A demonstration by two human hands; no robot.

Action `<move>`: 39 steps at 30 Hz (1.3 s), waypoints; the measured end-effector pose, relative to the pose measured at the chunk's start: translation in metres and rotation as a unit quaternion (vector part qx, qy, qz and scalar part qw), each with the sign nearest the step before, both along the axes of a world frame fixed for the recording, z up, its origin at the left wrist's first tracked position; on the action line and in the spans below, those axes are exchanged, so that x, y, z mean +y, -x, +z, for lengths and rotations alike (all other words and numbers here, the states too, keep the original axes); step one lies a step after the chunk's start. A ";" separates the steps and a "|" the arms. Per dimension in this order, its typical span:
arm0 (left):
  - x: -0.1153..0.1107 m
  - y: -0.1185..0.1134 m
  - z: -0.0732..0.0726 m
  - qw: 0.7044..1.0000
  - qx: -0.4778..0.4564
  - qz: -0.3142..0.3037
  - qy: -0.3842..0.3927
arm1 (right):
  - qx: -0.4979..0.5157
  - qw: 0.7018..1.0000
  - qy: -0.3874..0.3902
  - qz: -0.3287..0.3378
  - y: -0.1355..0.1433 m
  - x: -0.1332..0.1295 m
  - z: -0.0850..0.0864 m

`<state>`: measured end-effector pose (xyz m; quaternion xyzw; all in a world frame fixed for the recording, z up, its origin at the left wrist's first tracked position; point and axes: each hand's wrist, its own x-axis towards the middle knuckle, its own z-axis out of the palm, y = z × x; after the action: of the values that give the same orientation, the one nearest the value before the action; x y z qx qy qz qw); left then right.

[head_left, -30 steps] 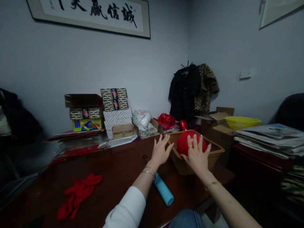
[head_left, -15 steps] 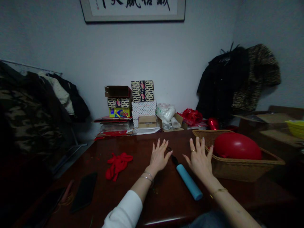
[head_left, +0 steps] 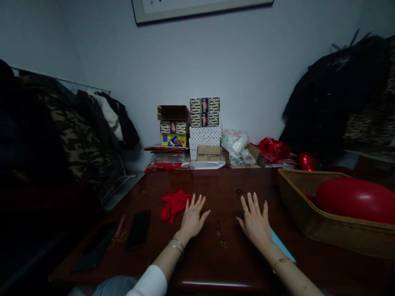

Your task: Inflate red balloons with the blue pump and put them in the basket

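My left hand (head_left: 193, 220) is open, palm down and fingers spread, just right of a small heap of limp red balloons (head_left: 172, 205). It holds nothing. My right hand (head_left: 255, 222) is also open above the dark wooden table, fingers apart. A light-blue balloon pump (head_left: 282, 246) lies partly hidden behind the right wrist and forearm. Small dark loops (head_left: 239, 193) rest beyond the right fingertips. Between the hands are tiny coloured bands (head_left: 222, 244). On the right, a wicker basket (head_left: 336, 230) contains a large inflated red balloon (head_left: 361, 199).
Two dark phone-like slabs (head_left: 138, 229) and a pinkish stick (head_left: 120, 226) lie at the table's left. Stacked boxes (head_left: 205, 137), a plastic bag (head_left: 234, 142) and red ribbon-like material (head_left: 273, 149) stand behind the far edge. Coats hang on both sides.
The view has turned left, so the table's contents appear farther right. My left hand now appears closer to the red heap, and my right forearm covers more of the pump. Both hands stay open.
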<state>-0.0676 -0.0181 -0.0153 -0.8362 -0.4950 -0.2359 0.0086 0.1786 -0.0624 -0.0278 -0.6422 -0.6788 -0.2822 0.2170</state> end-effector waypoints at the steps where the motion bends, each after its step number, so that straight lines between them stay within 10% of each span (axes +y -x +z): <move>1: -0.001 0.006 -0.004 1.000 0.001 0.004 0.006 | 0.000 1.000 0.000 0.007 0.003 0.001 -0.006; 18: 0.048 0.077 -0.047 0.985 0.036 0.168 0.005 | 0.019 1.000 0.002 0.015 0.000 0.014 -0.053; 39: 0.106 0.073 -0.063 0.957 0.093 0.275 -0.011 | 0.038 0.996 0.026 -0.072 -0.006 0.020 -0.051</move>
<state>-0.1403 0.0882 -0.0786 -0.6860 -0.6999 -0.1514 0.1286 0.1842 -0.0425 -0.0783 -0.7049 -0.6294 -0.2545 0.2052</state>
